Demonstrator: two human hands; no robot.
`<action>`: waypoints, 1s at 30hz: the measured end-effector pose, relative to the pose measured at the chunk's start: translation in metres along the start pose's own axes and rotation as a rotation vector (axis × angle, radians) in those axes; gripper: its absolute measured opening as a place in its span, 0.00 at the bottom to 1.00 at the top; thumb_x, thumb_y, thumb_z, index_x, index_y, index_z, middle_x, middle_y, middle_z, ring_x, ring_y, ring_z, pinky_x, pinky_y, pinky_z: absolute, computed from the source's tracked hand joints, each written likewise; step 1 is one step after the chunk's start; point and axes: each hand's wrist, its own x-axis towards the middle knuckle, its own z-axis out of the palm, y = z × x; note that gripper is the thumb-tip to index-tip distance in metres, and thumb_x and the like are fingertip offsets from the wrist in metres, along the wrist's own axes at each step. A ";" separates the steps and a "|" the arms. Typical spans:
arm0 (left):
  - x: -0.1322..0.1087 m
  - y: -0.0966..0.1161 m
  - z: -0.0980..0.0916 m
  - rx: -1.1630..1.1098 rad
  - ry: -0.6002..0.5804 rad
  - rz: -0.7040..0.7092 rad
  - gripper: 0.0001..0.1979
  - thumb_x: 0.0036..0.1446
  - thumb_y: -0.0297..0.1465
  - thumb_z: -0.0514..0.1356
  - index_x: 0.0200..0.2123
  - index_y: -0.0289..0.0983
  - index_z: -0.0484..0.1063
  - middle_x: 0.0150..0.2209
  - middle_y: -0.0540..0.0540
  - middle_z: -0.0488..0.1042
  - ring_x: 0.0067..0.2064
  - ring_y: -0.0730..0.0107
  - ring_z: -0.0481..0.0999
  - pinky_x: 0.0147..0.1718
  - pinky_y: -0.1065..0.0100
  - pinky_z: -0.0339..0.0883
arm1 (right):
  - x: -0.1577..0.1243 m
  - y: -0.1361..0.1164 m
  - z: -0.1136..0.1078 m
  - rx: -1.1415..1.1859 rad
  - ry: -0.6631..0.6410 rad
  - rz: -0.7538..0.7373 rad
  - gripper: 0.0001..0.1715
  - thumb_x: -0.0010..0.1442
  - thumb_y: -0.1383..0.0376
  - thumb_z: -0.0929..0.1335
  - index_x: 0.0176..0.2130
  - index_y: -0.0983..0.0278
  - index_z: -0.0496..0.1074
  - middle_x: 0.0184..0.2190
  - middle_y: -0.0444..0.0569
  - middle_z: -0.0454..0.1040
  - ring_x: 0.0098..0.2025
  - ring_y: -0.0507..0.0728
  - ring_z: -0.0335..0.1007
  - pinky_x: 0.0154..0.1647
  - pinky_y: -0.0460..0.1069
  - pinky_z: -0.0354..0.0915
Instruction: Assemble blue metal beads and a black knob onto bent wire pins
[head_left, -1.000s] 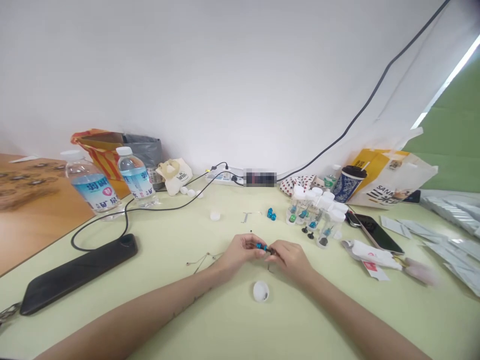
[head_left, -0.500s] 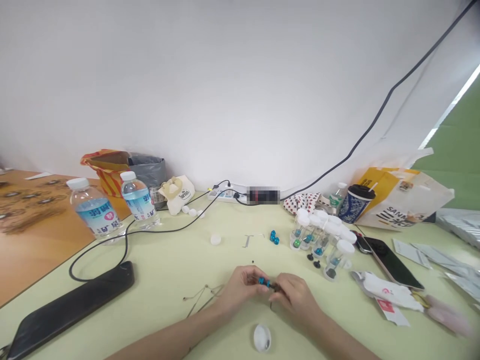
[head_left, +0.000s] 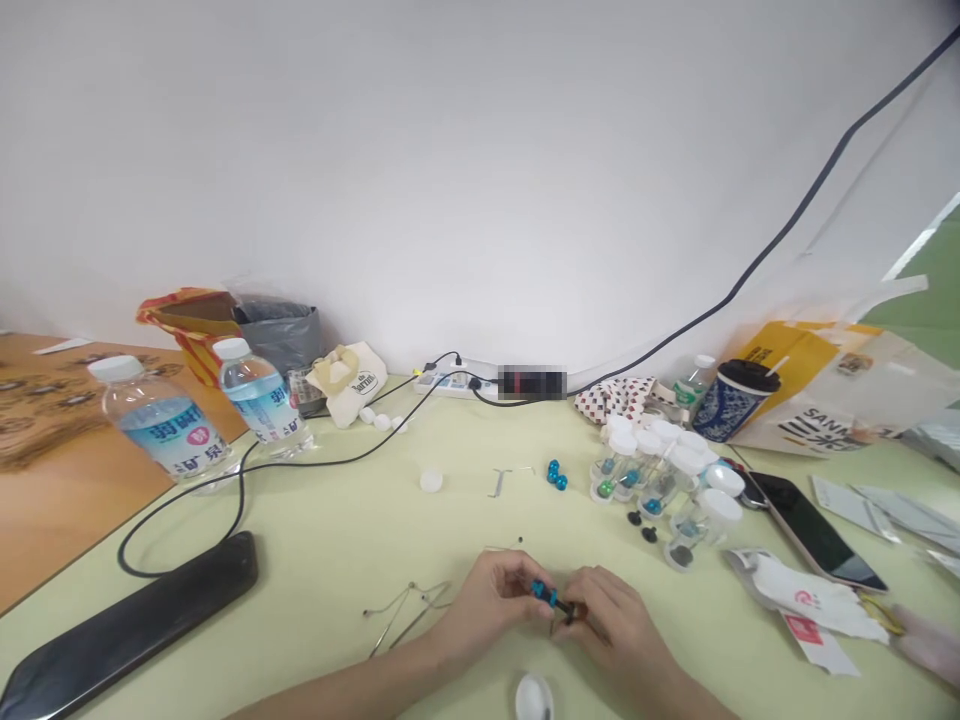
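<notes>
Left hand [head_left: 487,608]: fingers closed, pinching the small blue-and-black part [head_left: 553,597]
Right hand [head_left: 613,628]: fingers closed on that part's dark end
Part's position: between both hands, above the pale green counter [head_left: 337,530]
Nearby: white cap [head_left: 534,698], bent wire [head_left: 409,612]
Farther: blue beads [head_left: 556,474], capped clear vials [head_left: 646,470]

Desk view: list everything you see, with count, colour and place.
Water bottles: two, clear with blue labels, back left.
Capped vials: several, clear with white caps, back right.
Beads: a few, blue, centre.
Phone: one, black, right.
Flat case: one, black, front left.
Wire piece: one, silver, front, left of centre.
Cup: one, blue and white, back right.
Small part: one, blue and dark, between both hands.
Left hand: one, gripping the small part.
Right hand: one, gripping it too.
</notes>
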 end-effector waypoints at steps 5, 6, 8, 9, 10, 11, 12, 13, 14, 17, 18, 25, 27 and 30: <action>-0.001 0.000 0.001 0.008 -0.039 -0.010 0.11 0.38 0.25 0.70 0.30 0.31 0.78 0.29 0.46 0.77 0.32 0.74 0.73 0.35 0.72 0.64 | -0.003 -0.003 -0.003 0.099 -0.105 0.041 0.28 0.69 0.55 0.51 0.25 0.62 0.61 0.18 0.43 0.64 0.21 0.50 0.61 0.23 0.46 0.56; -0.001 0.000 0.000 0.018 -0.036 -0.013 0.11 0.38 0.25 0.70 0.30 0.31 0.79 0.29 0.46 0.77 0.33 0.74 0.73 0.35 0.72 0.65 | -0.003 -0.003 -0.004 0.110 -0.122 0.046 0.27 0.70 0.55 0.51 0.25 0.62 0.61 0.18 0.42 0.63 0.21 0.50 0.60 0.22 0.46 0.55; -0.001 0.001 0.000 0.022 -0.041 -0.015 0.11 0.39 0.25 0.70 0.31 0.31 0.78 0.30 0.45 0.77 0.33 0.73 0.73 0.37 0.71 0.66 | -0.003 -0.004 -0.005 0.115 -0.142 0.069 0.24 0.69 0.55 0.53 0.27 0.62 0.62 0.20 0.43 0.65 0.22 0.50 0.62 0.23 0.45 0.57; -0.002 0.001 -0.001 -0.001 -0.045 -0.016 0.11 0.40 0.27 0.70 0.31 0.31 0.78 0.31 0.45 0.77 0.33 0.73 0.74 0.37 0.70 0.66 | -0.003 -0.004 -0.005 0.110 -0.144 0.091 0.22 0.68 0.55 0.56 0.28 0.62 0.62 0.21 0.43 0.66 0.23 0.50 0.62 0.24 0.45 0.58; -0.002 0.001 -0.001 -0.020 -0.061 -0.018 0.12 0.41 0.28 0.70 0.32 0.32 0.77 0.32 0.45 0.77 0.34 0.73 0.74 0.38 0.70 0.67 | -0.003 -0.004 -0.005 0.111 -0.137 0.107 0.18 0.67 0.56 0.59 0.30 0.62 0.63 0.23 0.43 0.66 0.24 0.50 0.63 0.25 0.44 0.59; -0.002 0.001 -0.002 -0.032 -0.070 -0.016 0.12 0.43 0.29 0.70 0.34 0.32 0.77 0.32 0.46 0.77 0.34 0.74 0.74 0.38 0.70 0.67 | -0.004 -0.003 -0.006 0.124 -0.134 0.118 0.13 0.65 0.57 0.62 0.33 0.62 0.64 0.25 0.43 0.68 0.25 0.50 0.64 0.26 0.44 0.60; -0.002 0.002 -0.002 -0.022 -0.069 -0.014 0.12 0.42 0.29 0.70 0.33 0.32 0.77 0.31 0.46 0.77 0.34 0.74 0.74 0.38 0.70 0.67 | -0.004 -0.003 -0.006 0.127 -0.119 0.133 0.09 0.64 0.59 0.64 0.34 0.62 0.64 0.26 0.43 0.69 0.26 0.49 0.65 0.26 0.43 0.61; -0.002 0.002 -0.002 -0.006 -0.068 -0.015 0.12 0.43 0.29 0.70 0.33 0.32 0.77 0.31 0.46 0.77 0.34 0.73 0.75 0.39 0.69 0.67 | -0.004 -0.002 -0.006 0.121 -0.075 0.130 0.06 0.64 0.62 0.64 0.34 0.61 0.64 0.27 0.43 0.70 0.27 0.49 0.66 0.27 0.43 0.61; -0.002 0.002 -0.002 0.001 -0.070 -0.010 0.13 0.43 0.30 0.70 0.34 0.32 0.76 0.32 0.46 0.77 0.35 0.73 0.75 0.40 0.69 0.67 | -0.005 -0.001 -0.006 0.121 -0.046 0.110 0.05 0.64 0.63 0.65 0.35 0.61 0.64 0.28 0.44 0.71 0.27 0.49 0.66 0.27 0.43 0.61; -0.001 0.002 0.000 0.013 -0.067 -0.005 0.13 0.44 0.30 0.69 0.35 0.32 0.76 0.34 0.44 0.78 0.36 0.72 0.75 0.39 0.68 0.68 | -0.005 0.003 -0.008 0.104 -0.025 0.054 0.07 0.63 0.61 0.66 0.35 0.62 0.65 0.27 0.44 0.71 0.26 0.50 0.65 0.27 0.44 0.60; -0.001 0.002 0.001 0.024 -0.064 -0.003 0.13 0.44 0.30 0.69 0.35 0.32 0.76 0.34 0.44 0.78 0.36 0.72 0.75 0.39 0.68 0.68 | -0.005 0.004 -0.009 0.095 -0.041 0.041 0.10 0.63 0.58 0.66 0.34 0.62 0.65 0.25 0.43 0.70 0.25 0.49 0.64 0.26 0.44 0.59; -0.004 0.007 0.005 0.073 -0.086 0.011 0.10 0.45 0.26 0.68 0.34 0.31 0.76 0.32 0.47 0.77 0.35 0.75 0.74 0.39 0.71 0.68 | -0.003 0.002 -0.016 0.089 -0.167 0.003 0.24 0.70 0.56 0.52 0.28 0.62 0.62 0.20 0.42 0.64 0.21 0.49 0.59 0.24 0.45 0.54; -0.004 0.007 0.004 0.078 -0.091 0.023 0.11 0.46 0.27 0.68 0.35 0.31 0.76 0.33 0.46 0.77 0.36 0.74 0.75 0.40 0.70 0.68 | -0.003 0.001 -0.016 0.097 -0.187 0.023 0.23 0.70 0.56 0.51 0.30 0.62 0.62 0.22 0.43 0.65 0.23 0.49 0.60 0.25 0.45 0.56; -0.003 0.004 0.002 0.084 -0.093 0.034 0.12 0.47 0.29 0.67 0.37 0.31 0.75 0.36 0.44 0.77 0.38 0.71 0.76 0.41 0.67 0.69 | -0.003 0.001 -0.014 0.080 -0.168 0.026 0.16 0.69 0.56 0.57 0.34 0.63 0.62 0.27 0.45 0.70 0.27 0.50 0.65 0.29 0.46 0.61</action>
